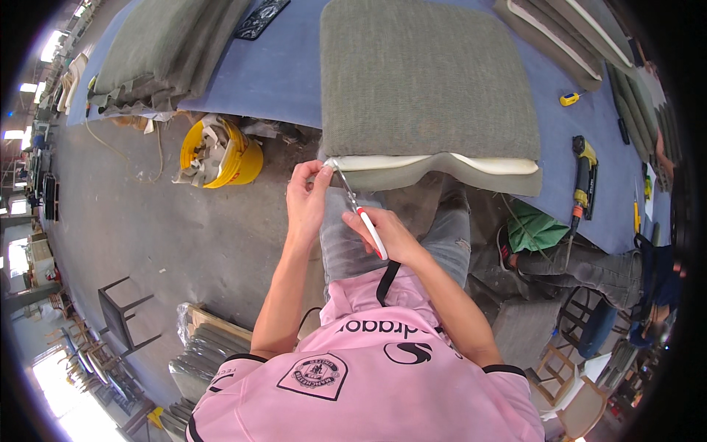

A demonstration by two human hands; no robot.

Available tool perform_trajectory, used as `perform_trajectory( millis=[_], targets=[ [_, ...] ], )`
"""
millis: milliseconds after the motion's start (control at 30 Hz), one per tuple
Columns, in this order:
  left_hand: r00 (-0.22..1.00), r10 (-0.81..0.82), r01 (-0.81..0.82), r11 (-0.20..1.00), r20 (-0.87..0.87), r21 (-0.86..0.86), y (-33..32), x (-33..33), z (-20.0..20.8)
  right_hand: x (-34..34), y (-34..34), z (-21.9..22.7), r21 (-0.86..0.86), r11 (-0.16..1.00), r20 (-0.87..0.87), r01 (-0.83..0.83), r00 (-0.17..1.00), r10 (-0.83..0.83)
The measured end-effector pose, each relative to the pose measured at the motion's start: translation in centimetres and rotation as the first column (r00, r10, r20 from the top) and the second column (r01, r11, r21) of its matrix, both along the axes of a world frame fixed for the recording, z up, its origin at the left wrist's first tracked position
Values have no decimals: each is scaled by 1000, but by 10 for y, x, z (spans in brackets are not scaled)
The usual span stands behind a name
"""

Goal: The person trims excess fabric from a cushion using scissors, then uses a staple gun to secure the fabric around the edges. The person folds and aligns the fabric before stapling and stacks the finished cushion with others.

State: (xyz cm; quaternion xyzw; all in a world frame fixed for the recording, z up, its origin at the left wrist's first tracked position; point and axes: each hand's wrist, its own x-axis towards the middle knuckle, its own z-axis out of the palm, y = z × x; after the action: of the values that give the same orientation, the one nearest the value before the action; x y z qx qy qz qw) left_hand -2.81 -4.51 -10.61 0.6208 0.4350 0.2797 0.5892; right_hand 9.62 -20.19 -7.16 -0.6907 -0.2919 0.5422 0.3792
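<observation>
Yellow bucket [234, 158] of perhaps foam scraps [208, 147], left of hands [305, 197].

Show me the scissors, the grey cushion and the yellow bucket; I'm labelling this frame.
scissors [366, 221]: head view, on the red-and-white handle.
grey cushion [423, 81]: head view, on its top fabric face.
yellow bucket [247, 163]: head view, on its outer wall.

The cushion [427, 81] wears coarse, matt grey woven cloth over pale foam; the scissors [359, 210] show shiny metal blades and glossy plastic handles; the surface [280, 74] is matt blue felt.
</observation>
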Motion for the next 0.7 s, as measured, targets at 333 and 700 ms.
perform_trajectory(
  millis=[333,700],
  targets=[
    [923,202,-142,970,328,-197,11,-13,16,-13,-47,-7,-51,999,-83,-2,997,-2],
    [921,-337,366,921,-196,136,6,-23,-13,-30,-62,-14,-89,990,-276,-107,958,78]
  ],
)
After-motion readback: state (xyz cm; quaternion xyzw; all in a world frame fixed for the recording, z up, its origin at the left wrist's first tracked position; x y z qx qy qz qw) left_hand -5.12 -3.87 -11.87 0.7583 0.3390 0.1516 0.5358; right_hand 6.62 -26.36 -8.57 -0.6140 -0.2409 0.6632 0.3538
